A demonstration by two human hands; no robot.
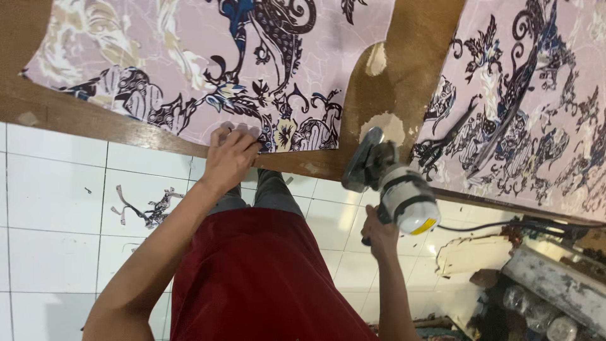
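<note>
Cutter: a hand-held electric fabric cutter (392, 187) with a round blade and white motor body stands on the wooden table (404, 76), in the gap between the two cloths.
Right hand: the right hand (379, 235) is closed around the cutter's handle from below.
Left hand: the left hand (228, 158) presses flat, fingers together, on the near edge of the patterned pink cloth (208, 57).
Second cloth: a similar printed piece (530, 107) lies to the right.
Floor: a fabric scrap (146, 210) lies on the white tiles (57, 208).
</note>
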